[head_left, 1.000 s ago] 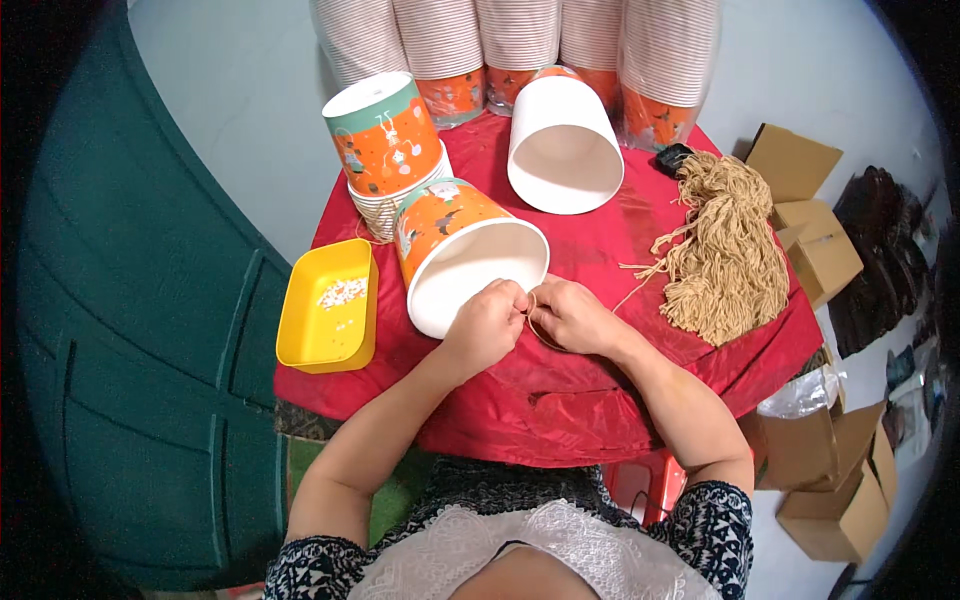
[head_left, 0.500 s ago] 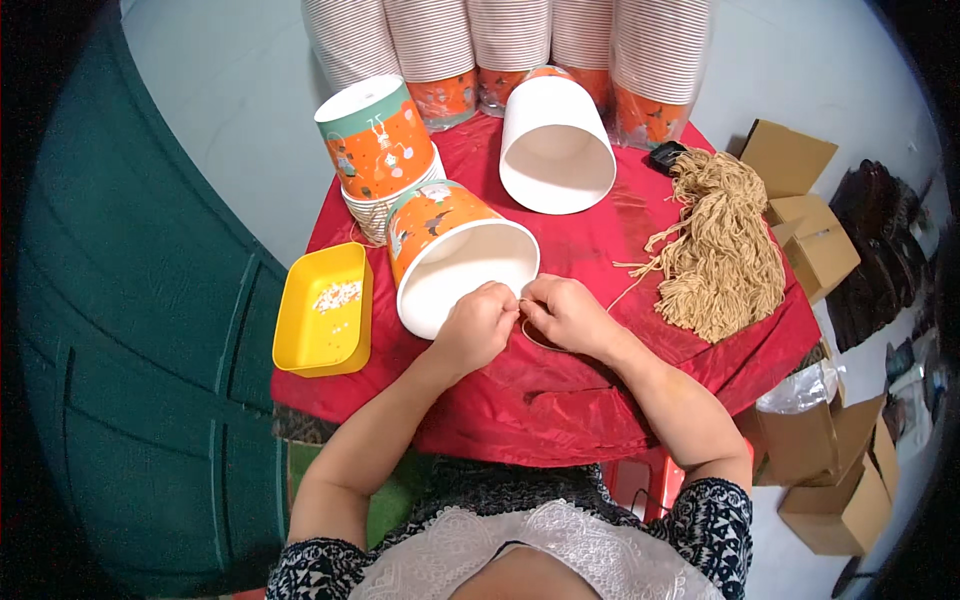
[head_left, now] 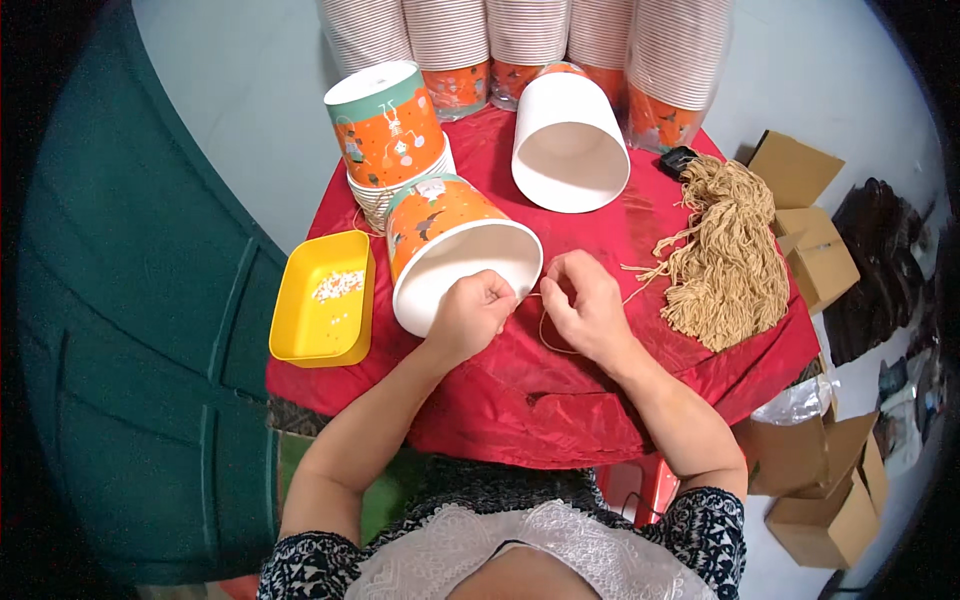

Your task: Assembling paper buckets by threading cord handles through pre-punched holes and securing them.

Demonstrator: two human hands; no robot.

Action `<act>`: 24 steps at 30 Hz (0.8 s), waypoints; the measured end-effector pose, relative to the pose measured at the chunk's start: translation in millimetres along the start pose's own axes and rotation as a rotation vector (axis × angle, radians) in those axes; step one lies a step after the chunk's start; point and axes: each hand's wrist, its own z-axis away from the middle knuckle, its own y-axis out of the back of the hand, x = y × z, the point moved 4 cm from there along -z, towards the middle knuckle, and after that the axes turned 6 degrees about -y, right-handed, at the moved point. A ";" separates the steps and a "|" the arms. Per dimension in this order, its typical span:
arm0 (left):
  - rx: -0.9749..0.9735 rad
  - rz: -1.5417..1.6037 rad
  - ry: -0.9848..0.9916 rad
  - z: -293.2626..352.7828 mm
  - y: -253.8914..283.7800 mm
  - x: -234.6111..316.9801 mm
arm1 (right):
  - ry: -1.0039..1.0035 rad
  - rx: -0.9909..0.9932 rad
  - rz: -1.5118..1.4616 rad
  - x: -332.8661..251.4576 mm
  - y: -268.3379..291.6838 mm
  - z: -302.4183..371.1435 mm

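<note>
A paper bucket (head_left: 440, 222) with an orange, green-based print lies on its side, its white mouth toward me. At the right of that mouth my left hand (head_left: 474, 318) is closed in a pinch on a thin tan cord (head_left: 546, 332). Just right of it, my right hand (head_left: 588, 312) has curled fingers, with thumb and forefinger at the cord; their tips are partly hidden. The cord loops below the right hand and runs toward a bundle of tan cords (head_left: 728, 255) on the right of the table.
A yellow tray (head_left: 290, 345) with small white and orange pieces stands left on the red tablecloth (head_left: 480, 410). Behind it is a bucket stack (head_left: 385, 135). A white bucket (head_left: 572, 110) lies farther back, before tall wrapped stacks (head_left: 450, 85). Cardboard boxes (head_left: 825, 510) sit right, below the table.
My hands have moved apart: the right one has shifted slightly right and up, leaving a short gap between the fingertips. The view has shifted a little.
</note>
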 end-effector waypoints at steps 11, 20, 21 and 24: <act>-0.019 0.038 -0.023 -0.5 -4.1 -3.7 | -0.036 -0.167 0.061 5.7 -25.5 10.0; -0.029 0.131 0.101 -0.5 -0.3 4.5 | -0.126 -0.286 0.015 4.3 -25.6 12.2; -0.035 0.146 0.100 -0.5 0.1 3.3 | -0.123 -0.232 -0.012 6.3 -25.6 12.5; -0.028 0.176 0.106 -1.1 -0.3 2.9 | -0.124 -0.143 -0.020 6.5 -22.2 12.0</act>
